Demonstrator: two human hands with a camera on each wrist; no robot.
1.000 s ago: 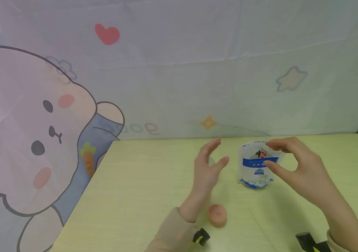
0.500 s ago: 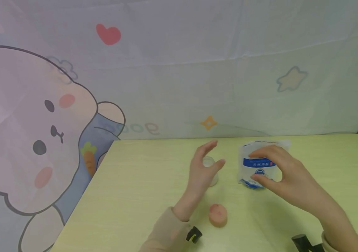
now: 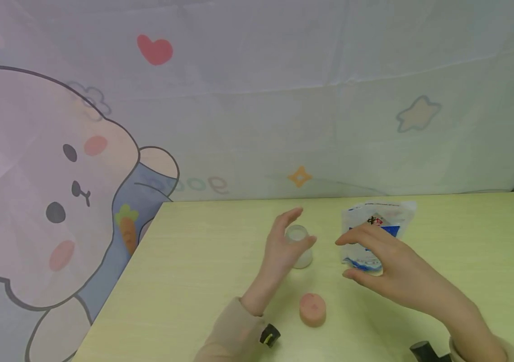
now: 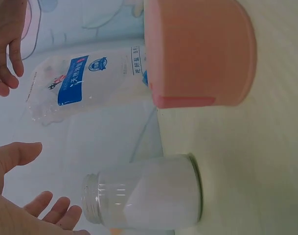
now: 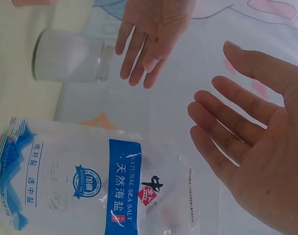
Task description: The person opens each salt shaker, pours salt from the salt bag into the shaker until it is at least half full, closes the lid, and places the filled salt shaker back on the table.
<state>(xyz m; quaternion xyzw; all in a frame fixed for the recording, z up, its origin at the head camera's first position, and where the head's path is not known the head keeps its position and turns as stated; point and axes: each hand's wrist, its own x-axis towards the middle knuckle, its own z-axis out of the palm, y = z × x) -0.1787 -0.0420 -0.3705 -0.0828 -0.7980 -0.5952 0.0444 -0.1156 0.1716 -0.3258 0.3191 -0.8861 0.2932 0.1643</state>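
An uncapped glass jar (image 4: 144, 196) with white contents stands on the table, partly hidden behind my left hand (image 3: 279, 251) in the head view. That hand's fingers and thumb are spread apart and hold nothing. My right hand (image 3: 401, 266) hovers in front of an upright bag of sea salt (image 5: 90, 171), covering part of its label. A wide gap separates its thumb from its relaxed fingers, with nothing between them. Nearer the front sits a short pink cylinder (image 3: 312, 310), like a cap, touched by neither hand.
The pale yellow table (image 3: 202, 261) ends at a hanging cloth (image 3: 257, 125) printed with a cartoon animal. Black wrist mounts (image 3: 269, 335) show below the sleeves.
My right hand has moved left and down across the salt bag. The left hand has drifted slightly left and down, showing more of the jar. The bag and pink cylinder stay put.
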